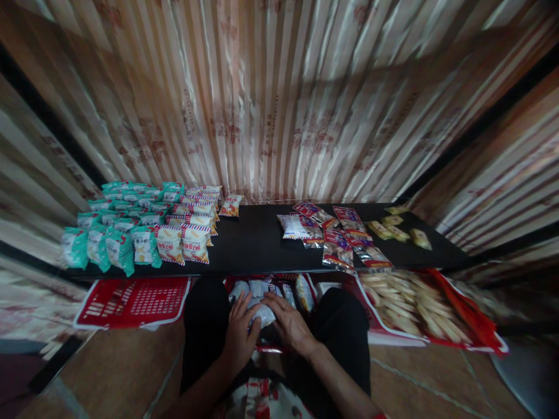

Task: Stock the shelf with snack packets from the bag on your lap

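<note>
We are holding one pale packet (265, 316) in front of the bench (251, 241), below its near edge; the left hand (239, 323) and right hand (292, 324) are curling round it from both sides, each grip clamped on it. Its puffed side is facing up, but our fingers are hiding its ends, so we cannot tell which way its long axis is running. The bench is stretching across ahead of us, black and narrow, with striped, printed sheeting (271, 87) hanging behind it and tiled floor (140, 364) lying below. On the bench's left end we are counting four teal bags (119, 250) in the front row, with more stacking behind, then two cream bags (195, 243) fronting their own rows and one lone orange-and-white bag (230, 205). Towards its right end are lying one striped white packet (292, 227), several overlapping purple-red pouches (338, 247) and five yellow packs (420, 238). Below the bench, one red basket (159, 297) is standing left, another basket (476, 317) right, holding pale sticks (393, 299).
</note>
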Action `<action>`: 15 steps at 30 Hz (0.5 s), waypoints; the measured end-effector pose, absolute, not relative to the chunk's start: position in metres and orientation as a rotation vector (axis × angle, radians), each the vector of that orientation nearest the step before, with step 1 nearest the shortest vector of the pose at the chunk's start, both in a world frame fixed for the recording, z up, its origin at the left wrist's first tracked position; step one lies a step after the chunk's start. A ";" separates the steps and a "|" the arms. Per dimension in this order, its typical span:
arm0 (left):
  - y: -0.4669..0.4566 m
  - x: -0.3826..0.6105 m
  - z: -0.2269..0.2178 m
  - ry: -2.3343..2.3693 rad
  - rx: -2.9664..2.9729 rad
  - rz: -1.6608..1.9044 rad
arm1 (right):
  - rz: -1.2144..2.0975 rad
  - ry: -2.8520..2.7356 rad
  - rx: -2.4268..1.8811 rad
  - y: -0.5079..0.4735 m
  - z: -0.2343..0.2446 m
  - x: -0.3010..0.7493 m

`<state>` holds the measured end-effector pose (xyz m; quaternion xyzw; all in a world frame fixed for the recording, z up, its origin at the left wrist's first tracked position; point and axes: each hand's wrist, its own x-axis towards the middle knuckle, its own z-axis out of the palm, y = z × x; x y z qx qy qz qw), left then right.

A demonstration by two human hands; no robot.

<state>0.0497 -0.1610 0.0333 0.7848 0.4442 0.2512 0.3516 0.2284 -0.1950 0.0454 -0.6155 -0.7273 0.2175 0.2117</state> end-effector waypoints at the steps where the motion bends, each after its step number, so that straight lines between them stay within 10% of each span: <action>1: -0.160 0.048 0.035 1.097 2.057 0.629 | 0.621 -2.023 -1.705 -0.194 0.045 0.230; 15: -0.127 0.026 0.060 0.761 2.249 0.555 | 0.983 -1.867 -1.477 -0.188 0.043 0.240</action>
